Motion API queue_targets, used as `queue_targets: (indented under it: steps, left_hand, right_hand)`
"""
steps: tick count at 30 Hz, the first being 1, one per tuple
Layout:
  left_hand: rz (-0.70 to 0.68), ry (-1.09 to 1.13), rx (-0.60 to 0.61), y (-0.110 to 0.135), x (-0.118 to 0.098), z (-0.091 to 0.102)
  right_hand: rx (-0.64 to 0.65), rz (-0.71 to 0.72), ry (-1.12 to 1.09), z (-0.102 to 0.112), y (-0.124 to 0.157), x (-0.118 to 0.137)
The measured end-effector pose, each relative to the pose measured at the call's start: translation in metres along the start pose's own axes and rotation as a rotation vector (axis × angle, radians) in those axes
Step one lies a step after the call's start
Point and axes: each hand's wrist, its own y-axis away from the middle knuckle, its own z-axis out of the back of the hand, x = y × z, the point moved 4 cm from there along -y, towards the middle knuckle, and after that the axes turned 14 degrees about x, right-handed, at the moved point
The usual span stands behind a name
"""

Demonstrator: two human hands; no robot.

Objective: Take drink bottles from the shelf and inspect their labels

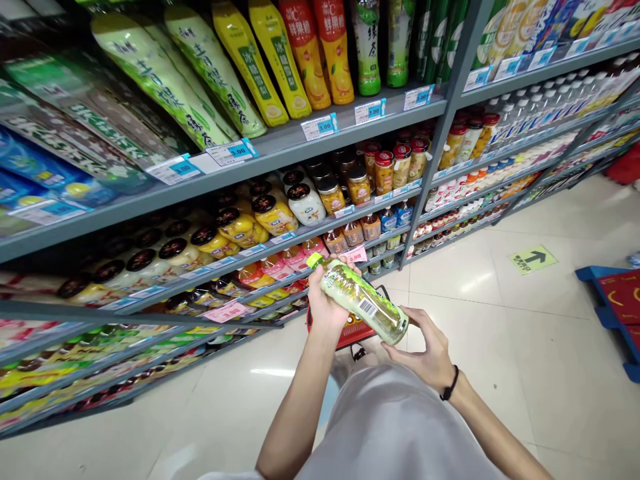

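A green-tinted plastic drink bottle (367, 303) with a bright green cap lies tilted in front of me, its barcode side facing up. My left hand (327, 300) is wrapped around it near the neck and cap, the fingers partly hidden behind it. At the bottom end, my right hand (427, 347) has thumb and fingertips curved about the base of the bottle; a black band circles that wrist. Under the bottle, a red shopping basket (345, 341) is partly hidden by the bottle and my left hand.
Shelves (280, 143) run along the left, holding tea and juice bottles (273, 63), with jars (305, 203) lower down. Price tags (320, 127) line the shelf edges. A green arrow sign (533, 259) marks the tiled floor (470, 373). A blue pallet (607, 313) carries red boxes at right.
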Motion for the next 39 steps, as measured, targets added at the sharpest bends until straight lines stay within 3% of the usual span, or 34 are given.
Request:
queue_targets:
  steps: [6, 11, 16, 21, 24, 34, 39]
  left_hand:
    - [0.034, 0.013, 0.027, 0.001, -0.006, 0.003]
    - [0.043, 0.037, 0.027, 0.002, -0.012, 0.005]
    - [-0.006, 0.049, -0.045, 0.003, -0.016, 0.009]
    - [-0.035, 0.040, -0.092, 0.004, -0.017, 0.015]
    - [-0.028, 0.027, -0.107, 0.006, -0.018, 0.018]
    - [0.014, -0.015, -0.087, 0.005, -0.021, 0.030]
    - [0.064, -0.106, -0.074, 0.003, -0.021, 0.045]
  right_hand:
    - [0.010, -0.163, -0.247, -0.006, 0.002, -0.006]
    - [0.104, -0.275, -0.448, -0.019, 0.005, -0.007]
    - [0.112, -0.251, -0.332, -0.024, 0.003, -0.008]
    - [0.090, -0.087, -0.101, -0.020, -0.004, -0.006]
    - [0.081, -0.122, -0.120, -0.020, -0.006, -0.009]
    - [0.034, -0.298, -0.613, -0.034, 0.000, -0.036]
    - [0.028, -0.431, -0.703, -0.041, 0.000, -0.053]
